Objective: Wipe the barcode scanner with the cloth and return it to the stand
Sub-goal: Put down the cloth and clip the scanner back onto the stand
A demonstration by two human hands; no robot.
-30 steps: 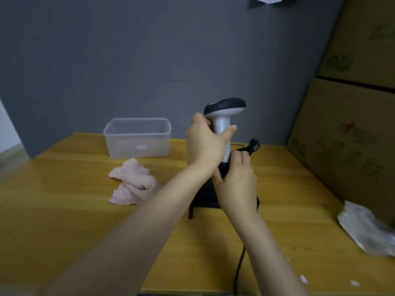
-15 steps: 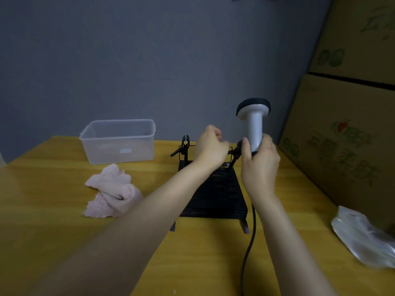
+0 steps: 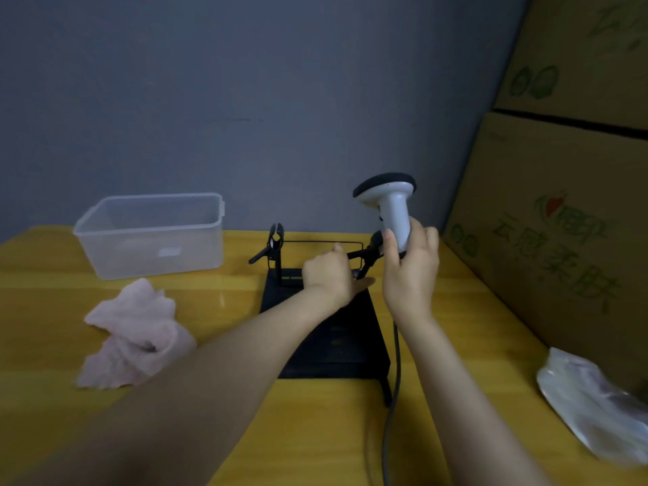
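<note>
Grey wall backs the yellow worktop (image 3: 224, 398), where a black stand (image 3: 336, 331) sits. Beside its right edge, the right hand (image 3: 410, 271) grips the handle of the barcode scanner (image 3: 391, 205), held upright and clear of the stand. Curled loosely, the left hand (image 3: 329, 273) seems to rest on the stand's wire frame. Left of both, the pink cloth (image 3: 133, 331) lies crumpled, near a clear bin (image 3: 150, 233).

Yellow wooden table (image 3: 228, 457) fills the lower frame. Black metal stand (image 3: 336, 331) sits centre. Clear plastic tub (image 3: 150, 236) is left of it, toward the back; crumpled pink cloth (image 3: 133, 338) lies in front of the tub. White handheld barcode scanner (image 3: 392, 208) is above the stand's right rear corner, its dark cable (image 3: 392, 398) trailing down the right side. Stacked cardboard boxes (image 3: 561, 222) at right; crinkled plastic bag (image 3: 596, 405) lower right.
</note>
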